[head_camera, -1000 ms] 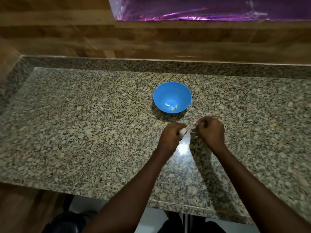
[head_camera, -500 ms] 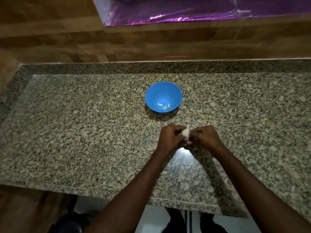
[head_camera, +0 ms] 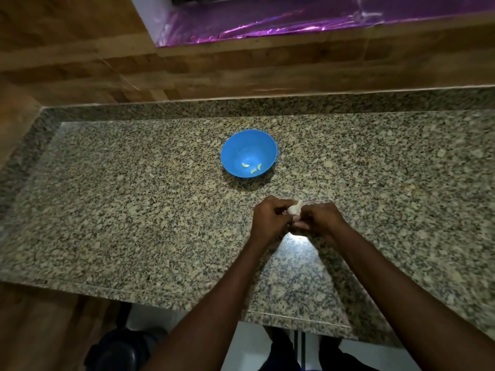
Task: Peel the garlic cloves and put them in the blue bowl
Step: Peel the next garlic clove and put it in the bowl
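while the blue bowl (head_camera: 249, 153) sits just above centre frame on the granite counter (head_camera: 120, 196) with three peeled cloves (head_camera: 251, 168) inside, both hands meet below and slightly right of it. the left hand (head_camera: 269, 219) and right hand (head_camera: 320, 218) each curl their fingers around a white garlic bulb (head_camera: 294, 208) held between them.

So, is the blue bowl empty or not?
Not empty: the blue bowl stands upright with three small peeled cloves in its bottom.

Speckled granite counter (head_camera: 134, 210) stretches wide, wood-panelled wall (head_camera: 80, 62) rising behind it, and shiny purple foil (head_camera: 267, 20) gleaming in the opening up top.
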The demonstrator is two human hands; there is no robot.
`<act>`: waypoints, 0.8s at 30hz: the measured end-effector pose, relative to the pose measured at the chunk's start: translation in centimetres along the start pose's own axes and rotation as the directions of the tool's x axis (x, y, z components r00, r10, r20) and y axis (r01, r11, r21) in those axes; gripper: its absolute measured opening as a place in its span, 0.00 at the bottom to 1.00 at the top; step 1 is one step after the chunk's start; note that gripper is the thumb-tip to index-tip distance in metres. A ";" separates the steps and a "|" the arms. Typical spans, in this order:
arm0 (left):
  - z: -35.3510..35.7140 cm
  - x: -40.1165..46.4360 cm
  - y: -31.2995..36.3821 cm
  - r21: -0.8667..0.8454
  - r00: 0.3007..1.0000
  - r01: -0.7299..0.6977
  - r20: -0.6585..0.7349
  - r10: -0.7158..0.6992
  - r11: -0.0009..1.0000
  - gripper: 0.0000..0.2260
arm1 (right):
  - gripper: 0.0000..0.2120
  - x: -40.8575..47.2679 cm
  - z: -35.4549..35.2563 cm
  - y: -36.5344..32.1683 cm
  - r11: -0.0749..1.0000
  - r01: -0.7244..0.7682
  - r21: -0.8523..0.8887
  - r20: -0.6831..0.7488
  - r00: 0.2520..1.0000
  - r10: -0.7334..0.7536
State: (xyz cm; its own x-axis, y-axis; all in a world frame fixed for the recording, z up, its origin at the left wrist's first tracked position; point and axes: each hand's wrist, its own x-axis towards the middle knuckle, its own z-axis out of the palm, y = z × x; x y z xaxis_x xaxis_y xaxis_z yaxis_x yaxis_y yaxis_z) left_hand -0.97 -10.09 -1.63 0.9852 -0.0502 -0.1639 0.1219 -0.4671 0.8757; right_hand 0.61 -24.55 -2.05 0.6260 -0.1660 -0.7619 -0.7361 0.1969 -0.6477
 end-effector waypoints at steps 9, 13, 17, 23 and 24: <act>1.1 -0.1 -0.5 -0.280 0.986 0.157 -0.008 -0.166 0.947 0.18 | 0.08 0.8 -2.4 0.2 0.989 -0.097 0.114 0.192 0.979 0.074; 1.4 0.0 -0.8 -0.249 0.988 0.148 -0.006 -0.154 0.957 0.19 | 0.06 0.5 -2.8 0.0 0.995 -0.080 0.068 0.251 0.966 0.060; 1.7 0.1 -0.9 -0.284 0.981 0.190 0.015 -0.193 0.940 0.18 | 0.01 0.3 -3.1 0.1 1.000 0.026 0.003 0.256 0.966 -0.026; 1.7 0.0 -0.8 -0.286 0.972 0.220 -0.010 -0.233 0.933 0.15 | 0.04 0.3 -3.4 0.0 0.999 0.032 -0.030 0.278 0.960 -0.022; 1.7 0.0 -0.8 -0.294 0.970 0.231 -0.009 -0.245 0.927 0.15 | 0.04 0.3 -3.4 0.1 0.999 0.029 -0.020 0.279 0.960 -0.022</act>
State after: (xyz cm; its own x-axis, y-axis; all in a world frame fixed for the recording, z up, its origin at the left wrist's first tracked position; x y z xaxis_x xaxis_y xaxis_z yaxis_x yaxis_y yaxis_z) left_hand -1.28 -11.23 -3.07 0.9264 0.0735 -0.3692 0.3765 -0.1852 0.9077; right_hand -0.13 -27.88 -2.34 0.6889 0.1058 -0.7171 -0.7229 0.1727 -0.6690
